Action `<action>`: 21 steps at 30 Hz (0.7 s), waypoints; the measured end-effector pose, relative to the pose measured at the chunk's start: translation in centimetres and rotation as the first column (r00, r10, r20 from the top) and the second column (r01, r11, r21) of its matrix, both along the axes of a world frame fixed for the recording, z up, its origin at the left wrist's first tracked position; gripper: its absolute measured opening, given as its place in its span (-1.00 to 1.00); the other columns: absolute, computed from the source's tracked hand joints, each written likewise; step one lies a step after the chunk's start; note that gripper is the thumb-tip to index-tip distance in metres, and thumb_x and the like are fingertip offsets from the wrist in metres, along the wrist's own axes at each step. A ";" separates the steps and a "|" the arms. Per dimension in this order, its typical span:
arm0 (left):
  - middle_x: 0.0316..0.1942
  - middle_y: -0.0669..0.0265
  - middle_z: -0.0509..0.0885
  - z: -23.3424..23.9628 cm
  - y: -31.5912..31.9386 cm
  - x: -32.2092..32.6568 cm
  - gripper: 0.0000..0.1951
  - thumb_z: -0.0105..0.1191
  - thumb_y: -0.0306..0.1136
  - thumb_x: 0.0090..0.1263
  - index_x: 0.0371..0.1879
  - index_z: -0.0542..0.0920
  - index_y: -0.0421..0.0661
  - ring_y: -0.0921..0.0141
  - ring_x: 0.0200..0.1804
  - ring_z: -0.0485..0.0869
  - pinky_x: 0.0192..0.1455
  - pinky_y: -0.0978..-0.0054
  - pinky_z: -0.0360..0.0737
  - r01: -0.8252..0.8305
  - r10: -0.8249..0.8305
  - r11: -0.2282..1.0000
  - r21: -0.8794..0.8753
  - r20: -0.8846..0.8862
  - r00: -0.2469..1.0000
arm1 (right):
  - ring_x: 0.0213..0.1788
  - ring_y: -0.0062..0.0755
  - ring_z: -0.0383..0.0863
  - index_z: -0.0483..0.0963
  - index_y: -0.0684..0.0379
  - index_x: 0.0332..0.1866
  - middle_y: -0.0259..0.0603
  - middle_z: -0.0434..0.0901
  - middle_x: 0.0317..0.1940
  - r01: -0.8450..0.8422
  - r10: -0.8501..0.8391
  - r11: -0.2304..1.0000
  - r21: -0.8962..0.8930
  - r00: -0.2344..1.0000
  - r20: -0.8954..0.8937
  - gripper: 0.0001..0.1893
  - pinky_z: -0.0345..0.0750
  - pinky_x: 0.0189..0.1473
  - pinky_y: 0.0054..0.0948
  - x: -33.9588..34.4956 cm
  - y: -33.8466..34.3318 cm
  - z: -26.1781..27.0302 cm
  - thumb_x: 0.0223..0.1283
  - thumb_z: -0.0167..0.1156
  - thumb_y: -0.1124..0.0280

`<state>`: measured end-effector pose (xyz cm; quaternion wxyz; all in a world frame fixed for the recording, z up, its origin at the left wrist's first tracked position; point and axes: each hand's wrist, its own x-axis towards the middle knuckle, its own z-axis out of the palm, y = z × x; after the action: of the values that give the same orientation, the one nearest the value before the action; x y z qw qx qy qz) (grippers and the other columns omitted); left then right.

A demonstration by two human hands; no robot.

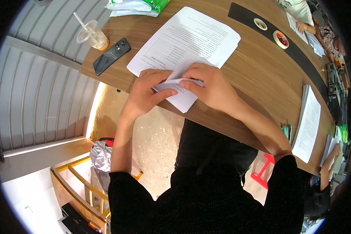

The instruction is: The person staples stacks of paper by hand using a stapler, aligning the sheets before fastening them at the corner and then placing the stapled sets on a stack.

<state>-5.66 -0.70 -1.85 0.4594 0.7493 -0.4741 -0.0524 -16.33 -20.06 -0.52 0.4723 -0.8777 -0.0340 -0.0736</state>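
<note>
A stack of printed white sheets (190,32) lies on the wooden table in front of me. At its near end, smaller printed paper sheets (183,101) lift and curl between my hands, their near corner reaching the table's edge. My right hand (212,84) pinches a curled edge of the paper between thumb and fingers. My left hand (149,92) holds the left side, thumb on the paper and fingers partly hidden behind it. How many sheets each hand holds is hidden.
Left on the table (251,67) are a black smartphone (111,56) and a plastic cup with straw (95,36). A green-and-white package (152,7) is at the back. Tape roll (260,24), small dish (280,39) and another paper stack (308,125) lie right. Other people sit beyond.
</note>
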 end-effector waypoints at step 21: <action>-0.21 0.18 0.72 -1.0 0.0 0.3 -0.70 0.24 -0.42 0.29 0.01 0.67 -0.14 0.26 -0.06 0.59 0.11 0.36 0.44 0.004 0.001 0.998 0.068 -0.072 0.997 | -0.08 -0.05 0.51 0.54 0.26 -0.19 -0.09 0.54 -0.20 0.134 -0.044 0.928 -0.347 0.966 0.255 -0.60 0.49 -0.09 -0.18 -1.5 0.2 -0.7 -0.06 0.43 0.21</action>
<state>-5.33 -0.69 -2.90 0.4503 0.7619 -0.4557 -0.0956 -17.87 -19.82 -1.27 0.2914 -0.9345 -0.0643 -0.1942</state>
